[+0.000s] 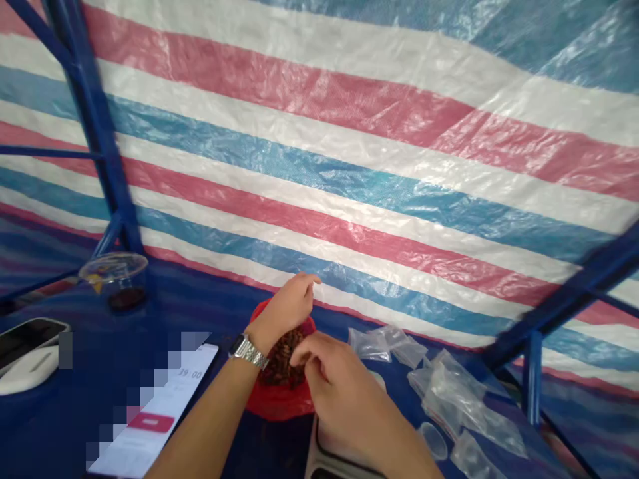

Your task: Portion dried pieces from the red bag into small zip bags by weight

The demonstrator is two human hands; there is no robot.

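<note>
Well, in the head view the left hand hangs open, fingers loosely apart, above a red bag near the worktop's front edge. The right hand curls its fingers over dark brown pieces in the bag; whether it grips any, I cannot tell. Clear plastic bags lie rightward, a phone leftward.
</note>
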